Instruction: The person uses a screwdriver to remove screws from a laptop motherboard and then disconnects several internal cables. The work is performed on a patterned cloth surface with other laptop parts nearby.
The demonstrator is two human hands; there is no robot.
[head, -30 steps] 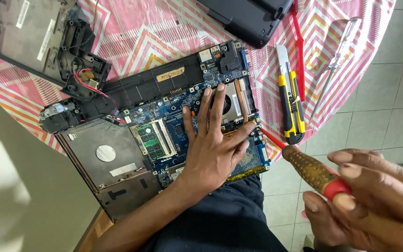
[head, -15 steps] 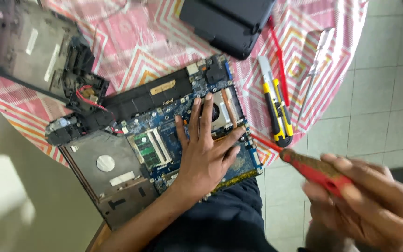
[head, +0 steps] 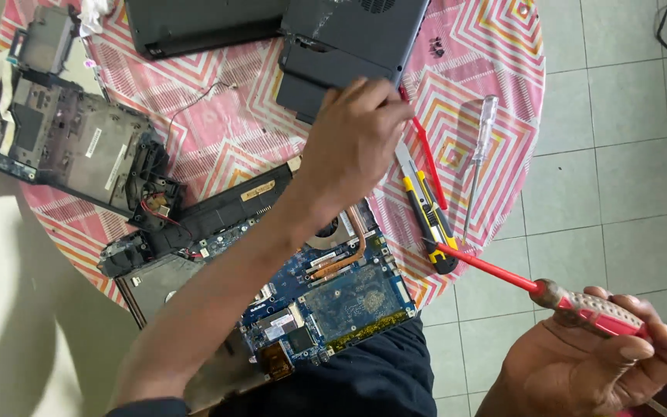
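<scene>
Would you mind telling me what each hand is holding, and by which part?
The right hand grips a red screwdriver by its handle. The left hand reaches over the table and holds nothing visible.

A clear-handled screwdriver point(head: 479, 158) lies near what looks like a yellow utility knife point(head: 426, 208).

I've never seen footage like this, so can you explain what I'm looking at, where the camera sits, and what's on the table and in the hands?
There is no machine here, just a person's two bare hands. The single camera is worn on the head and looks straight down. A round table with a pink zigzag cloth carries a stripped laptop with its blue circuit board exposed, a loose dark casing, a yellow utility knife and a clear-handled screwdriver. The left hand reaches up over the table beside a dark laptop shell. The right hand has its grip on a red-handled screwdriver, held off the table's edge.
</scene>
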